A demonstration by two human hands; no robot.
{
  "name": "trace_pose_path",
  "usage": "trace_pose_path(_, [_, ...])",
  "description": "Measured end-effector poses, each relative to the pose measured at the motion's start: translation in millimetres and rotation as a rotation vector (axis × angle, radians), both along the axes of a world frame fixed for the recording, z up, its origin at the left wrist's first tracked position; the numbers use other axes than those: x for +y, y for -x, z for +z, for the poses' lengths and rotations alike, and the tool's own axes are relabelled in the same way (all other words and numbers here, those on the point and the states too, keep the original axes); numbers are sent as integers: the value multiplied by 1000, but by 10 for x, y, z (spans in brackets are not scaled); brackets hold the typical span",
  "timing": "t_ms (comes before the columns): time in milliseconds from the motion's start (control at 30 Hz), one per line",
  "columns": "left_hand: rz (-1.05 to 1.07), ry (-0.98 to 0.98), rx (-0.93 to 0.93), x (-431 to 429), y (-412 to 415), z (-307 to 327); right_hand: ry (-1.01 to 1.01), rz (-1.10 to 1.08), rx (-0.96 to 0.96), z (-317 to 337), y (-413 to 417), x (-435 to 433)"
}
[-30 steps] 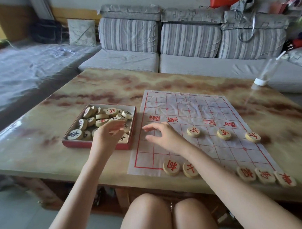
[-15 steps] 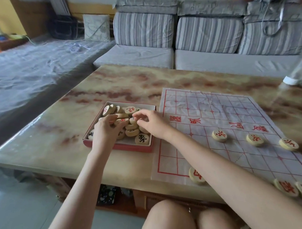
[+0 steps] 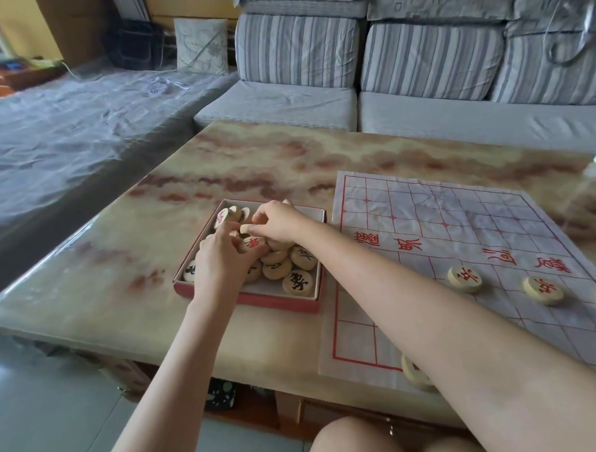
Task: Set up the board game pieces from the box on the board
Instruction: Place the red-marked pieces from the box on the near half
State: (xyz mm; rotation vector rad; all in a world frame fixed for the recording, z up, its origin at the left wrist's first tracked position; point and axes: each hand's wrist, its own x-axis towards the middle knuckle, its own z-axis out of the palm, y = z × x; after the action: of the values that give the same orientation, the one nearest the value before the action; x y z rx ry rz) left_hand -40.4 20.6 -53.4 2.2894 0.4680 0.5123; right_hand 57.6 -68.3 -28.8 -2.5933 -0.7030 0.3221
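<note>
Box [image 3: 282, 302] left of board [image 3: 459, 240]

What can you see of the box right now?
The box is a shallow open rectangle, cardboard by its look, red outside and pale inside. It lies flat on the table, just left of the board. Round wooden pieces with black or red characters lie heaped in it. Both hands are in it: the left hand curls over the near pieces, its grip unclear; the right hand pinches a piece over the far side.
</note>
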Motion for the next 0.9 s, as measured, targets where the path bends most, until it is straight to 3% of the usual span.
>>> trace_pose_path(267, [-47, -71, -37, 74, 128, -52, 85, 10, -3, -56, 70, -2])
trace_pose_path(567, [-51, -109, -9, 23, 186, -94, -65, 59, 12, -86, 51, -64])
trace_pose_path(667, [-47, -113, -17, 17, 198, -98, -185, 29, 47, -119, 69, -38])
trace_pose_path(900, [-61, -90, -54, 40, 217, -110, -260, -36, -13, -128, 75, -47])
